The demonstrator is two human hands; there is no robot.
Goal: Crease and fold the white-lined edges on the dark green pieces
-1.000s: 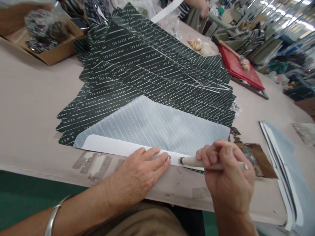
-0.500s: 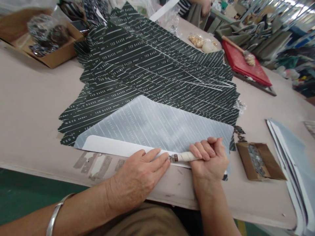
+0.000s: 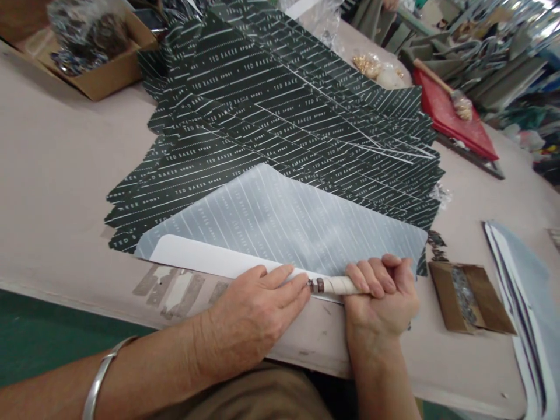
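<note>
My right hand (image 3: 382, 291) is wrapped round the white-wrapped handle of a hand tool (image 3: 341, 285) with a metal collar. The tool lies nearly level, pointing left; its tip is hidden by my left fingers. My left hand (image 3: 258, 309) is open and flat, its fingertips pressing on a white strip (image 3: 205, 254) near the table's front edge. Beneath the strip lies a pale blue-grey sheet (image 3: 284, 224) with faint diagonal print showing. That sheet rests on a fanned pile of dark green printed pieces (image 3: 280, 111) with white lines and lettering.
At the back left sits a cardboard box (image 3: 109, 73) with plastic-wrapped parts. To the right are a small brown box (image 3: 485, 300), a stack of pale sheets (image 3: 520, 280) and a red board (image 3: 455, 119). Gold-coloured pieces (image 3: 371, 65) lie beyond the pile.
The camera view has shifted slightly, so the far boxes sit higher in the picture. Both hands keep about the same pose on the strip and tool.
</note>
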